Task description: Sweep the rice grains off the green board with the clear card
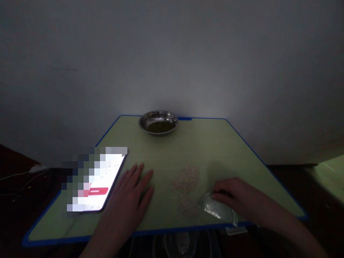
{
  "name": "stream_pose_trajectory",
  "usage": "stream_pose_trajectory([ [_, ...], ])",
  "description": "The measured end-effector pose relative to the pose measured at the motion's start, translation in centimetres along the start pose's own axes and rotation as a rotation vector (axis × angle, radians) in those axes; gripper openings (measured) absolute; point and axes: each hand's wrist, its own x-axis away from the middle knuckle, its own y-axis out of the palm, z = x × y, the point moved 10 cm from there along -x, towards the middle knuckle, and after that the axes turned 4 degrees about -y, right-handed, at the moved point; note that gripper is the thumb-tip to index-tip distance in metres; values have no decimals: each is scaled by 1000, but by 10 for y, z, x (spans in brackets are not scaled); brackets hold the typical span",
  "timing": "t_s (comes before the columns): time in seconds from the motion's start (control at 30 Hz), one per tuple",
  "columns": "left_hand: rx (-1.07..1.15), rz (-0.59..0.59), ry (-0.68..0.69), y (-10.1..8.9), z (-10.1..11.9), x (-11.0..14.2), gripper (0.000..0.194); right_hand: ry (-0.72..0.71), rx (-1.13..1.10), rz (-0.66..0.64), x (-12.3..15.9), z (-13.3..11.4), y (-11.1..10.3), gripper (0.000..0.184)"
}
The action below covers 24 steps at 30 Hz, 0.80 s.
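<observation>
My left hand (133,195) lies flat on the green table (215,150) with its fingers stretched out, just right of a lit phone (98,182). My right hand (236,199) is curled over the rim of a small clear container (217,209) near the front edge. A scatter of pale grains (186,184) is spread on the table between the two hands. At the far edge stands a steel bowl (158,122) with dark green contents.
The table has a blue rim and stands against a plain grey wall. Cables lie in the dark at the left. A second green surface (330,175) shows at the right edge.
</observation>
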Motion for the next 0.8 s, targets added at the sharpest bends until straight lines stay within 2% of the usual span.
stream_pose_trajectory([
  [0.23,10,14,-22,0,0,1,48,-26,-5,-31,-4,-18,21,25],
  [0.47,20,24,-10,-3,2,0,50,-32,-46,-49,0,-28,26,22],
  [0.7,6,28,10,-5,6,0,50,-27,-35,-62,4,-24,31,19],
  [0.8,8,38,8,-5,6,0,50,-6,-28,-63,7,-16,27,24],
])
